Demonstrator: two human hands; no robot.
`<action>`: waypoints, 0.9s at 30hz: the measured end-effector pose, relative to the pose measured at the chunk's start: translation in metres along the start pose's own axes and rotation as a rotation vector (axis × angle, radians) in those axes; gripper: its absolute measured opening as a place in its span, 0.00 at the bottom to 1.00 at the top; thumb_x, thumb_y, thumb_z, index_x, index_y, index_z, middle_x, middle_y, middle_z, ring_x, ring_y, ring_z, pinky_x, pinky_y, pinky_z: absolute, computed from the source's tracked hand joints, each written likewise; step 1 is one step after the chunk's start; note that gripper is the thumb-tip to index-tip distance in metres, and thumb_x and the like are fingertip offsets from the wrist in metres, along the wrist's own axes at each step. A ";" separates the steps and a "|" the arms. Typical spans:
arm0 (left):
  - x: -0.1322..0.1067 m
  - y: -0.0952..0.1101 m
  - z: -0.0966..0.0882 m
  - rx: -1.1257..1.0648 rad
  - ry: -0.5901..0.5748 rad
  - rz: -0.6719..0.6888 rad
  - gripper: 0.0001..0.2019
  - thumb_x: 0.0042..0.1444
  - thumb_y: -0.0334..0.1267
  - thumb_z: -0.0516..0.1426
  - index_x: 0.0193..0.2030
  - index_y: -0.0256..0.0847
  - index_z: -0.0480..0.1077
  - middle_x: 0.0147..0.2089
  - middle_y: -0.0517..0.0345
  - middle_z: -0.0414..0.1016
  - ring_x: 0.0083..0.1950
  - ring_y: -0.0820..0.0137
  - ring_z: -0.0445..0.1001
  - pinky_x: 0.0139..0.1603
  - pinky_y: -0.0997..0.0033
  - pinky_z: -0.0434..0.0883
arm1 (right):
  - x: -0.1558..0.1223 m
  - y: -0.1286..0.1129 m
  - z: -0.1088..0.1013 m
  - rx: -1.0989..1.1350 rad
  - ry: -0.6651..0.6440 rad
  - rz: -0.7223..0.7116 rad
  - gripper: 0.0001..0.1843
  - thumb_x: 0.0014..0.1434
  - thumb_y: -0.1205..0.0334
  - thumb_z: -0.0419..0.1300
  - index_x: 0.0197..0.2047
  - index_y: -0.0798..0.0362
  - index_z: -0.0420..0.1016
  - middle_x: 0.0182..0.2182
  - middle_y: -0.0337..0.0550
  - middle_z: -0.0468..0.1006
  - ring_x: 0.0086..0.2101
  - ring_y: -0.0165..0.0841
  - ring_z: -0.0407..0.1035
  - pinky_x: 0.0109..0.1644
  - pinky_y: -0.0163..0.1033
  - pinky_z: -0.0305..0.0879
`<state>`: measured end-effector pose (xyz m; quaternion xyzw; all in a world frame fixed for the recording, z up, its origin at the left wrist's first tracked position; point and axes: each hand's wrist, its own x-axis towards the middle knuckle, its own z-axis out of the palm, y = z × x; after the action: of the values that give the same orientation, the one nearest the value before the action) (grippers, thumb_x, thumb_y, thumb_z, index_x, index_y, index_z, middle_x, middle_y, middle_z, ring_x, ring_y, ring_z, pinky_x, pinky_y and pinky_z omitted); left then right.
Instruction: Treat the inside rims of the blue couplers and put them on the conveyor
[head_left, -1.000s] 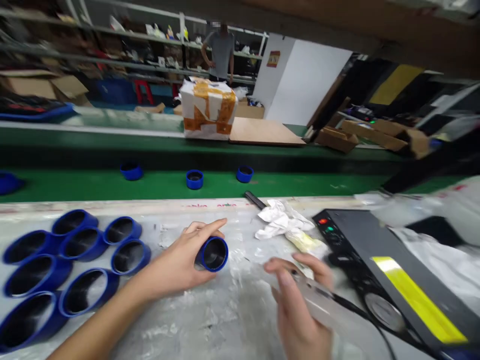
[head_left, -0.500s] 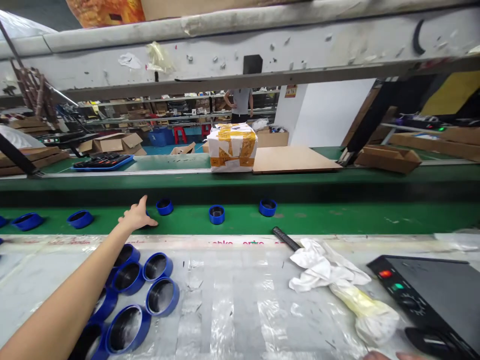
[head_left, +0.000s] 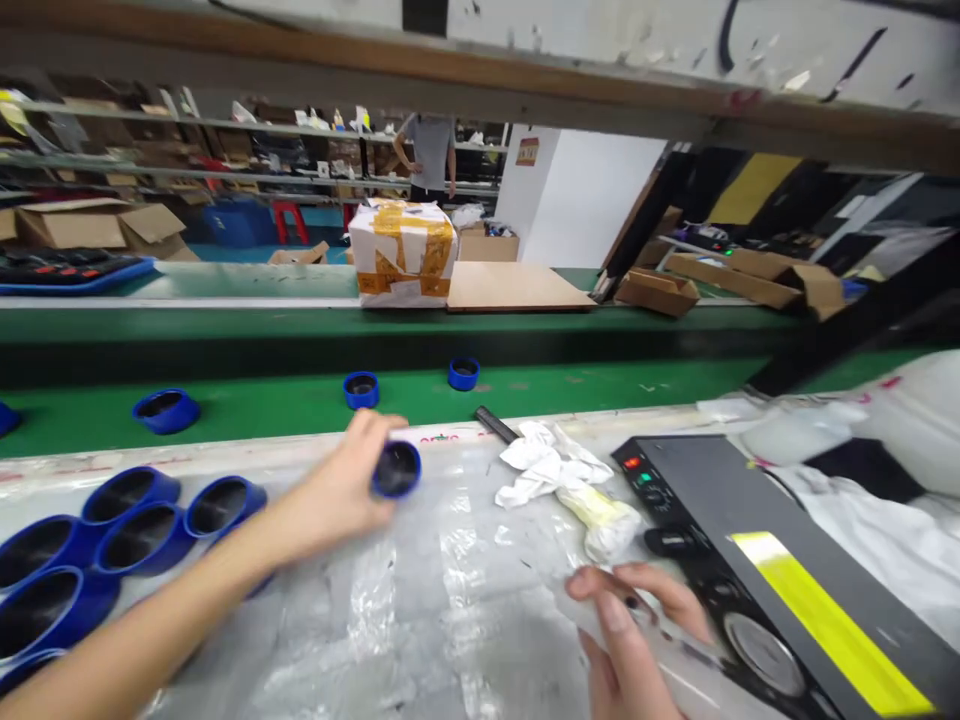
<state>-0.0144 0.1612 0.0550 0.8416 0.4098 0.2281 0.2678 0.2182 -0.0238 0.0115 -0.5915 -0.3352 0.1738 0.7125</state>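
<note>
My left hand (head_left: 341, 492) grips a round blue cup with a dark inside (head_left: 397, 470) by its left side, above the near edge of the table. In the lower right, my right hand (head_left: 637, 640) is closed around a clear dispensing syringe (head_left: 701, 685), its tip pointing left toward the cup but apart from it. Several more blue cups (head_left: 146, 538) stand bunched on the plastic-covered table (head_left: 375, 620) at left, partly behind my left forearm. Others, such as one blue cup (head_left: 361, 390), sit spaced out on the green belt (head_left: 255, 405).
Right of centre lies a crumpled white cloth (head_left: 551, 465) beside a black handle (head_left: 495, 424). A grey control box (head_left: 757, 560) with lit buttons and a yellow strip borders my right hand. Behind the belt stands a taped carton (head_left: 405, 255); a person (head_left: 433, 155) is farther back.
My left hand has come back from the belt over the table with a blue cup in it. My right hand has come into view with the syringe. The view has swung right.
</note>
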 end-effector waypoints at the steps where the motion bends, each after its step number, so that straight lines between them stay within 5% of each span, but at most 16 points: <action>1: -0.015 0.013 0.023 -0.102 -0.092 0.034 0.39 0.45 0.27 0.61 0.68 0.44 0.62 0.67 0.47 0.67 0.69 0.50 0.69 0.74 0.50 0.67 | 0.000 -0.003 0.002 0.041 -0.059 -0.017 0.14 0.68 0.47 0.71 0.46 0.44 0.74 0.33 0.44 0.81 0.34 0.42 0.76 0.31 0.40 0.68; 4: -0.051 0.032 0.079 -0.301 -0.219 0.033 0.45 0.48 0.26 0.60 0.74 0.47 0.54 0.70 0.44 0.66 0.72 0.48 0.67 0.73 0.46 0.67 | 0.002 -0.006 0.005 0.181 -0.300 -0.116 0.07 0.74 0.55 0.66 0.48 0.43 0.71 0.33 0.39 0.80 0.33 0.37 0.76 0.39 0.39 0.73; 7: -0.062 0.031 0.102 -0.428 -0.203 -0.012 0.45 0.50 0.27 0.62 0.74 0.48 0.52 0.67 0.45 0.70 0.69 0.49 0.71 0.71 0.46 0.69 | 0.005 -0.005 0.008 0.196 -0.436 -0.139 0.05 0.76 0.61 0.63 0.47 0.44 0.70 0.34 0.37 0.80 0.35 0.33 0.77 0.41 0.36 0.74; 17: -0.061 0.026 0.098 -0.564 -0.182 -0.012 0.41 0.54 0.32 0.63 0.74 0.48 0.56 0.68 0.48 0.72 0.67 0.53 0.73 0.70 0.51 0.69 | 0.004 -0.005 0.034 0.275 -0.463 -0.101 0.06 0.75 0.63 0.66 0.47 0.44 0.72 0.38 0.35 0.82 0.39 0.30 0.79 0.48 0.34 0.74; 27: -0.059 0.024 0.099 -0.584 -0.187 0.000 0.41 0.53 0.32 0.63 0.74 0.47 0.56 0.68 0.49 0.71 0.69 0.55 0.72 0.71 0.52 0.68 | 0.004 -0.006 0.036 0.176 -0.441 -0.167 0.06 0.75 0.64 0.65 0.45 0.45 0.72 0.38 0.34 0.82 0.39 0.30 0.78 0.47 0.34 0.74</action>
<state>0.0257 0.0746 -0.0136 0.7463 0.3006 0.2579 0.5349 0.1953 0.0031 0.0214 -0.4452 -0.5137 0.2678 0.6828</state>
